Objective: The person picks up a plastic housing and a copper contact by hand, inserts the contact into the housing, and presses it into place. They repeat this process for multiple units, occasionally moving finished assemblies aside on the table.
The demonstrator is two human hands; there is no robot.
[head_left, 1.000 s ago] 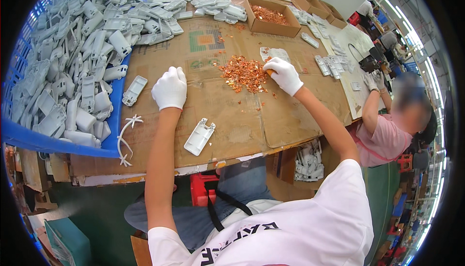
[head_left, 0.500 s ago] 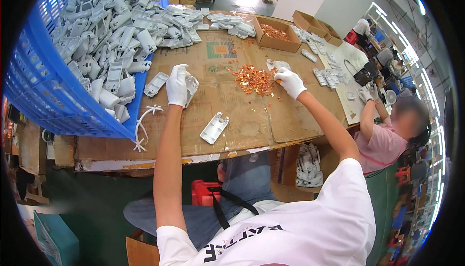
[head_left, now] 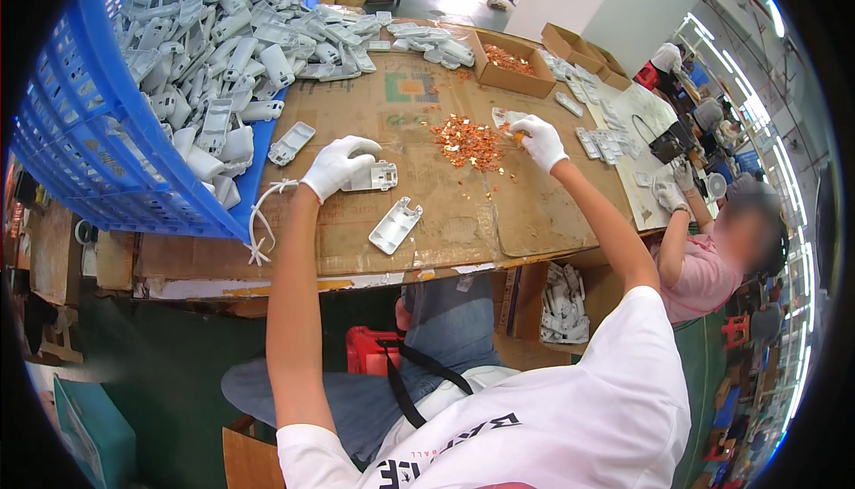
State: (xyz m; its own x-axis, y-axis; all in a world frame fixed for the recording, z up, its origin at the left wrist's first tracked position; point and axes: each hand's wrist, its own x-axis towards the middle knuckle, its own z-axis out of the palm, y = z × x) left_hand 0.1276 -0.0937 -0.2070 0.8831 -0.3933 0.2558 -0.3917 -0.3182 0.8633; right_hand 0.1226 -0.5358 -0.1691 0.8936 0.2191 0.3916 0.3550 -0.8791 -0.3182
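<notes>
My left hand (head_left: 338, 167), in a white glove, grips a white plastic housing (head_left: 381, 177) that lies turned sideways on the cardboard. In front of it rests another white housing (head_left: 395, 225), open side up, and a third one (head_left: 291, 143) lies by the blue basket. My right hand (head_left: 541, 142), gloved too, is closed with the fingertips pinched on a small orange-yellow thing (head_left: 518, 137). Its kind is hidden by the fingers. Just left of that hand spreads a pile of small copper-coloured metal pieces (head_left: 469, 143). A whitish flat piece (head_left: 501, 118) lies beyond the fingertips.
A blue basket (head_left: 89, 133) heaped with white housings (head_left: 236, 57) stands at the left, with a white tie hanging off it. Farther back is a cardboard box (head_left: 512, 86) of copper pieces. A co-worker in pink (head_left: 695, 280) sits at the right.
My left hand has moved right and nearer, turning its housing from upright to lying sideways. My right hand has lifted slightly away from the copper pile's edge, still pinching the orange-yellow thing.
</notes>
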